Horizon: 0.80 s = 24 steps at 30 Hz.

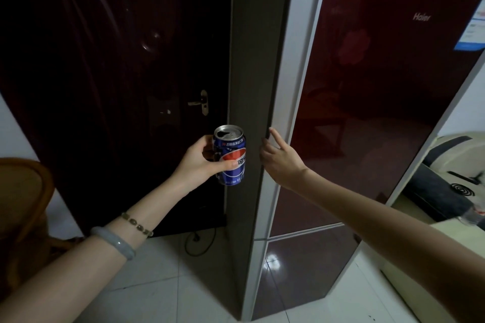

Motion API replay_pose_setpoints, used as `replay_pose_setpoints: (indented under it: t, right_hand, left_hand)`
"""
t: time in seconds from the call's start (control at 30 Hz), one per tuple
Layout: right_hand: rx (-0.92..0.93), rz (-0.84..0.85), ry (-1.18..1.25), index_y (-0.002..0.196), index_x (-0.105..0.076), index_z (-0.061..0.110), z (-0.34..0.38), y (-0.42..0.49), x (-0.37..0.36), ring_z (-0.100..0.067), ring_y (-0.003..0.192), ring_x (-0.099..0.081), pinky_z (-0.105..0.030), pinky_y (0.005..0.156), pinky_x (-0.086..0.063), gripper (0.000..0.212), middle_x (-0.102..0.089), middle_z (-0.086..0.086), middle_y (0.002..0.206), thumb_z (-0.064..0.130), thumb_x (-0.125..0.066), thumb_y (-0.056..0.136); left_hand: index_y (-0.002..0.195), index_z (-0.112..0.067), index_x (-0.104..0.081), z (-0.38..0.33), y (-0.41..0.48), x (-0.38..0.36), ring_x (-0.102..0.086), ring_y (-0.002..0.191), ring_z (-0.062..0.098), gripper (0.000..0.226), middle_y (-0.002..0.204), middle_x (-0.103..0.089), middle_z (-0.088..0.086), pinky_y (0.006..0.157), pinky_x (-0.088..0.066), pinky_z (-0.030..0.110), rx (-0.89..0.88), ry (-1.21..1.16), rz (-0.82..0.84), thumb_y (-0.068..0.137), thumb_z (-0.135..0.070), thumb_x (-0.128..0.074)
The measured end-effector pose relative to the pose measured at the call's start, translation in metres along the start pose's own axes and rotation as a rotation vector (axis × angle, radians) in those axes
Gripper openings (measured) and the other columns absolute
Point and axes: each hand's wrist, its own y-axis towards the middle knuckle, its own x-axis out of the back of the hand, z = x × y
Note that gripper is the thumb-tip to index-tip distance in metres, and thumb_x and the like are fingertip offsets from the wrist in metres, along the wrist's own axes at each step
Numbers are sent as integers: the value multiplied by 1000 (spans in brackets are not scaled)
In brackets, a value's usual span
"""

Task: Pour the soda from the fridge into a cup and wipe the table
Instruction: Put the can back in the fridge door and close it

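Blue aluminium soda can (231,158), open-topped, thin-walled and likely slick, is gripped upright round its middle by the left hand (198,164) just left of the dark red fridge (372,92), whose door edge the loose-fingered right hand (281,156) touches.

Colours logged: soda can (230,156) blue, red-and-white round emblem, white lettering, silver top; fridge door (367,86) glossy dark red, white edging; its side panel (252,86) grey-brown; room door (118,60), far left, near-black maroon; floor (162,283) white tiles; bangle (112,242) on my left wrist pale grey-green.
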Motion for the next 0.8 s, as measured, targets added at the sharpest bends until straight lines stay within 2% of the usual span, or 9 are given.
replay_pose_setpoints:
  t: [0.03, 0.07, 0.17, 0.23, 0.33, 0.53, 0.63, 0.7, 0.8]
  right_hand:
    - [-2, 45, -31, 143, -31, 11, 2, 2, 2, -35, 143, -8, -59, 104, 15, 54, -23, -15, 153, 25, -43, 93]
    - [-16, 92, -51, 143, -31, 12, 3, 6, 4, -36, 142, -8, -60, 103, 17, 52, -23, -16, 152, 25, -41, 93]
    - [-32, 170, -72, 132, -50, 16, 9, 18, 9, -34, 138, -23, -64, 100, 19, 41, -40, -14, 144, 27, -46, 92]
    - [-35, 203, -65, 130, -53, 18, 10, 22, 10, -32, 137, -25, -63, 99, 19, 39, -43, -11, 142, 28, -47, 92]
    - [-46, 196, -51, 128, -55, 18, 9, 23, 7, -30, 135, -28, -61, 101, 19, 38, -47, -8, 139, 26, -44, 93]
    - [-37, 98, -23, 123, -59, 15, 9, 22, -2, -31, 130, -34, -58, 103, 19, 36, -54, -8, 130, 21, -41, 93]
    - [-29, -3, -38, 112, -67, 18, 8, 9, 2, -29, 125, -44, -55, 112, 1, 33, -60, -6, 124, 20, -47, 86]
    - [-14, -154, -40, 113, -67, 16, 7, -8, 3, -29, 124, -48, -51, 113, -13, 40, -60, -9, 125, 17, -41, 83]
    - [6, -279, -41, 120, -62, 12, 4, -38, 8, -32, 127, -45, -49, 113, -19, 48, -57, -12, 130, 14, -30, 84]
  left_hand:
    - [116, -17, -54, 0, 0, -1, -61, 98, 3, 57, 108, -64, -7, 80, -47, 16, -4, 1, 1, 67, -9, -82]
    - [116, -16, -54, -1, -1, -1, -61, 98, 3, 57, 108, -64, -7, 79, -47, 15, -5, 2, 2, 67, -9, -82]
    - [119, -15, -54, 1, -4, -2, -61, 100, 4, 59, 111, -64, -6, 82, -48, 18, -5, 6, 4, 67, -10, -82]
    - [120, -13, -54, 3, -7, -1, -62, 102, 8, 61, 113, -64, -4, 87, -49, 23, -3, -1, 6, 66, -10, -82]
    - [121, -14, -54, 6, -11, -1, -61, 104, 9, 63, 114, -64, -3, 89, -48, 25, 2, -5, 22, 66, -10, -83]
    - [117, -19, -53, 6, -17, 1, -61, 100, 4, 59, 111, -64, -7, 81, -47, 17, -8, 13, 40, 66, -13, -83]
    - [114, -23, -53, 4, -17, 1, -60, 101, 4, 57, 110, -64, -9, 82, -47, 18, -19, 12, 55, 66, -12, -82]
    - [114, -22, -54, 3, -16, -1, -61, 102, 5, 57, 110, -64, -7, 84, -48, 21, -28, 10, 67, 66, -12, -82]
    - [118, -18, -53, 2, -17, -6, -61, 103, 7, 61, 113, -64, -5, 86, -47, 22, -27, 17, 71, 65, -14, -83]
